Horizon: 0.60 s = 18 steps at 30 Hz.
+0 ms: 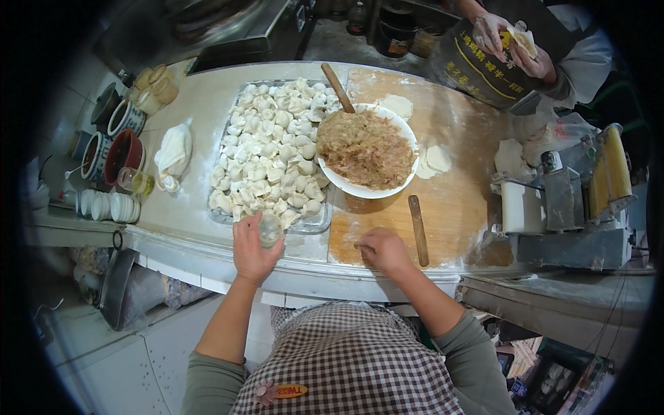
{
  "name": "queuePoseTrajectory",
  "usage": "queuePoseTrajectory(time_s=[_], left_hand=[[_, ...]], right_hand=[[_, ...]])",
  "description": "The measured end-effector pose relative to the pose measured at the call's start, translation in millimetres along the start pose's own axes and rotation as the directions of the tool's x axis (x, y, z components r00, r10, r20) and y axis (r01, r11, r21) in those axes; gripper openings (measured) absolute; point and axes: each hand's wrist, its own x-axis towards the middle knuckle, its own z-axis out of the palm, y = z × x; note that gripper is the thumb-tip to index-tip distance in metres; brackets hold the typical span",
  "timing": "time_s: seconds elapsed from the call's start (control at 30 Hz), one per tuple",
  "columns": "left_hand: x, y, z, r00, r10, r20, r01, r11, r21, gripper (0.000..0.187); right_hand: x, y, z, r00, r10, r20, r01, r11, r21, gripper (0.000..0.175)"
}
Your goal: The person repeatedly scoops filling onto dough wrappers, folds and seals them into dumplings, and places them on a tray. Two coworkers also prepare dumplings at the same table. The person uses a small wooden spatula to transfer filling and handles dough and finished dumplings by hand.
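Observation:
My left hand (pixel 255 250) grips a small clear cup (pixel 271 231) at the front edge of a tray (pixel 322 224). Many folded dumplings (pixel 270 150) cover that tray. My right hand (pixel 385 251) rests low over the front of a floured wooden board (pixel 456 207), its fingers curled; whether they pinch anything small is hidden. Beyond it stands a white bowl (pixel 358 193) heaped with minced filling (pixel 368 148), a wooden stick (pixel 337 85) stuck in it. To the right of my right hand lies a flat wooden stick (pixel 418 231).
Dough wrappers (pixel 436 160) lie right of the bowl. A dough-rolling machine (pixel 565 197) stands at the right. A white cloth (pixel 174 153), jars (pixel 155 85) and stacked small dishes (pixel 109 206) are on the left. Across the counter, another person's hands (pixel 524 54) hold a wrapper.

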Motion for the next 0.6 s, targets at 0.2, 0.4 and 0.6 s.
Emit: queuePoseTrajectory(time_s=[0.2, 0.4, 0.6], left_hand=[[-1, -1, -1, 0.999, -0.033, 0.025, 0.034, 0.999, -0.013, 0.075], [0, 0, -2, 0.998, -0.052, 0.031, 0.052, 0.999, 0.005, 0.074], [0, 1, -3, 0.998, -0.052, 0.035, 0.052, 0.999, -0.011, 0.073]], right_hand=[[11, -5, 2, 0.992, -0.072, 0.108, 0.064, 0.995, 0.075, 0.006], [42, -5, 9, 1.000, 0.026, 0.018, -0.025, 0.998, -0.060, 0.010], [38, -18, 27, 0.996, -0.079, 0.050, 0.085, 0.987, -0.135, 0.012]])
